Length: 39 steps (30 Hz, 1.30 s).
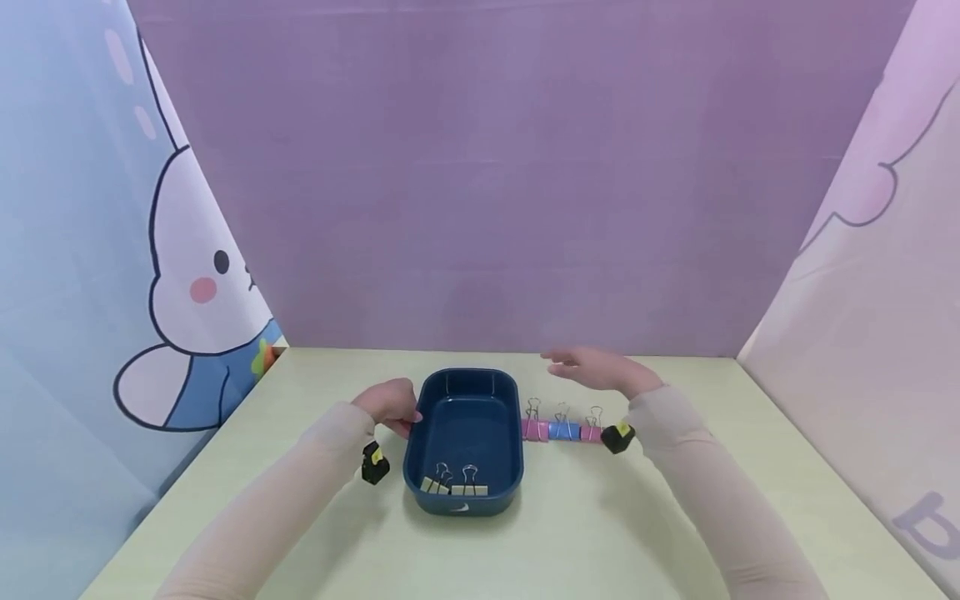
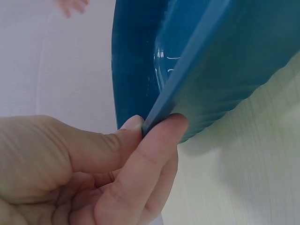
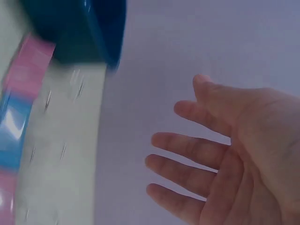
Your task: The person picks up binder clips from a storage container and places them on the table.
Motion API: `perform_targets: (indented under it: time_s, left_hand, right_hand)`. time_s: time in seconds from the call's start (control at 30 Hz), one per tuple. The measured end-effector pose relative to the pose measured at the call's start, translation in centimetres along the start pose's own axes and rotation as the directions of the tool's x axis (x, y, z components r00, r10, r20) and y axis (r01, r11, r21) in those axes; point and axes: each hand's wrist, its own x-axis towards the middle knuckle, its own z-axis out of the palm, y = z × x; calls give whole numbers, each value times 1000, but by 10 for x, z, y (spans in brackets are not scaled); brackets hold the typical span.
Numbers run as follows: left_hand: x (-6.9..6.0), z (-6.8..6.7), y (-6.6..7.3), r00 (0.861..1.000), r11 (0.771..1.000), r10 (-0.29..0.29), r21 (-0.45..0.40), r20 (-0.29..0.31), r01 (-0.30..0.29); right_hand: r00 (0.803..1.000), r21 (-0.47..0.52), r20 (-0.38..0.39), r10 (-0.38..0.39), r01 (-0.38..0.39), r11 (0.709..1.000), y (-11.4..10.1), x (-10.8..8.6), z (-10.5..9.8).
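The left hand [image 1: 390, 403] pinches the left rim of the blue tray [image 1: 468, 433], around the middle of the desk [image 1: 570, 542]; a steady, level pinch should prevent the pale clips [image 1: 469, 490] inside from sliding. The right hand [image 1: 596, 369], fingers apart and holding nothing, hovers toward the far edge, above the pink and blue clips [image 1: 564, 431], with more room toward the right edge.

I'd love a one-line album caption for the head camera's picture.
Left hand pinches a blue tray with two pale clips inside; right hand hovers, empty, near pink and blue clips.
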Motion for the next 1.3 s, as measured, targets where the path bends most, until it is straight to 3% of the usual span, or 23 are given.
perform_targets:
  time_s: [0.13, 0.27, 0.43, 0.6, 0.83, 1.13, 1.3]
  left_hand:
    - [-1, 1, -2, 1000, 1000, 6, -9, 3, -6]
    - [-1, 1, -2, 1000, 1000, 10, 8, 6, -10]
    - [0, 2, -1, 1000, 999, 25, 22, 9, -25]
    - [-2, 1, 2, 999, 999, 35, 15, 8, -35]
    - [1, 0, 3, 1000, 999, 21, 35, -5, -20]
    - [0, 1, 2, 1000, 998, 22, 54, -9, -21]
    - [0, 0, 2, 1000, 999, 11, 31, -5, -11]
  right_hand:
    - [995, -55, 42, -88, 90, 994, -43, 8, 11]
    - [977, -107, 108, -184, 196, 975, -79, 15, 35]
    - [947, -204, 198, -253, 292, 934, -105, 20, 75]
    - [937, -240, 272, -219, 286, 928, -110, 20, 101]
    - [920, -187, 299, -253, 317, 930, -107, 25, 110]
    - [932, -54, 292, -217, 242, 969, -108, 25, 110]
    - [943, 13, 259, -208, 212, 977, -106, 22, 98]
